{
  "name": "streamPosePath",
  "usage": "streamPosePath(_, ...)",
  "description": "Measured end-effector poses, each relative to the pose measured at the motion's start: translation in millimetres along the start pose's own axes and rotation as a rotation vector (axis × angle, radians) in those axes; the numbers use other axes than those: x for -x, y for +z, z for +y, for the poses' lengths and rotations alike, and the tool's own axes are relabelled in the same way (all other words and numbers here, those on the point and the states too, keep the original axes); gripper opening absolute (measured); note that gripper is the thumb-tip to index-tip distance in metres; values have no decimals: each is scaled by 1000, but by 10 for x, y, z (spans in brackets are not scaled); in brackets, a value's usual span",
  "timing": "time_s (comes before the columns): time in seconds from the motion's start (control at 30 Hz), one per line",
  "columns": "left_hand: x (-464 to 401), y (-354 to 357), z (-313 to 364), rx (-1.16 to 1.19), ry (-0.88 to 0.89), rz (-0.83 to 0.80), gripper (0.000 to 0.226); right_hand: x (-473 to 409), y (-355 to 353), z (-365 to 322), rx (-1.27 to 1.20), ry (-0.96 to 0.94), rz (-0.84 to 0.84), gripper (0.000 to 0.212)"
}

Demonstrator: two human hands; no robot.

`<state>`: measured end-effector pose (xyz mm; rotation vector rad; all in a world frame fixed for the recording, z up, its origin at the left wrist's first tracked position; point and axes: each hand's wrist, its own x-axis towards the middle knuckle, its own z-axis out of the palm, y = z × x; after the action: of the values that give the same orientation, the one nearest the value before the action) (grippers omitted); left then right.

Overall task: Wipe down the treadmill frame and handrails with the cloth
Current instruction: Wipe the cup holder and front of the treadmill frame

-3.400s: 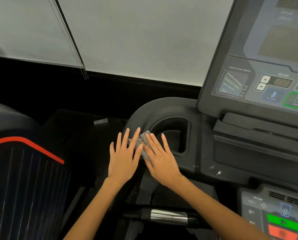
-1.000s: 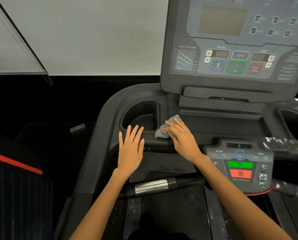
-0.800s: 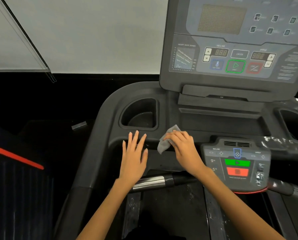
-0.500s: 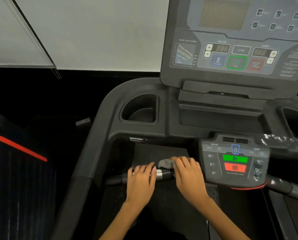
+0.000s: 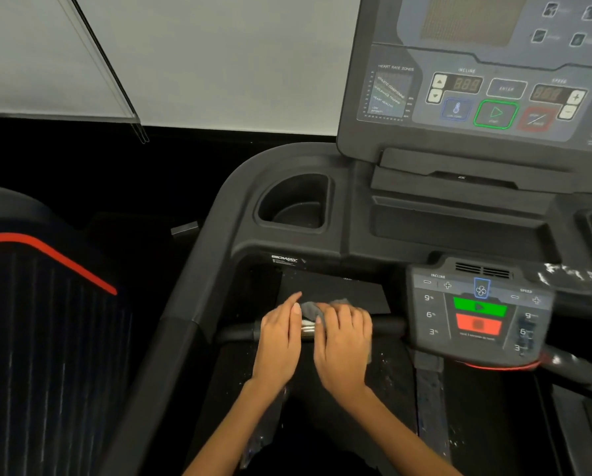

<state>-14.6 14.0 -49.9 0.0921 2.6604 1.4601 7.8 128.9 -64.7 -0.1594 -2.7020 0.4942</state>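
Observation:
A small grey cloth (image 5: 309, 308) lies over the black front handrail bar (image 5: 387, 325) of the treadmill, just left of the lower control pad. My right hand (image 5: 344, 338) curls over the cloth and the bar, holding the cloth against it. My left hand (image 5: 280, 334) rests on the same bar right beside it, with fingers lying forward and the index finger reaching toward the cloth's edge. A strip of the bar's silver sensor (image 5: 307, 330) shows between the two hands. The dark treadmill frame (image 5: 219, 235) curves around to the left and behind.
Behind the bar are a cup holder (image 5: 293, 204) and the upright console (image 5: 476, 84). The lower control pad (image 5: 478, 314) with green and red buttons sits close to my right hand. A dark machine with a red stripe (image 5: 47, 255) stands at the left.
Both hands came down from the console ledge to the front handrail bar, the right one bringing the cloth. Since then the left hand's fingers have stretched toward the cloth.

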Motion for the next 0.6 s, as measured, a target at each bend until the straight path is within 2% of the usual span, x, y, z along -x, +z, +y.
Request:
streamPosePath(0.1,-20,-1,-72,99,4,31,38,9,58,-206,3,-117,-92,27)
streamPosePath(0.2,-19,-25,-51,103,8,78,37,24,94,-317,-8,-273,-165,40)
streamPosePath(0.27,2,-36,-76,88,18,102,37,22,75,-226,-34,-411,-211,45)
streamPosePath(0.4,25,-29,-142,-58,122,95,48,-31,-67,223,119,-712,-323,60)
streamPosePath(0.5,20,2,-143,-222,217,77,47,-74,-159,489,182,-665,-300,66)
streamPosePath(0.6,-6,34,-103,-322,232,58,49,-141,-227,569,133,-493,-233,42)
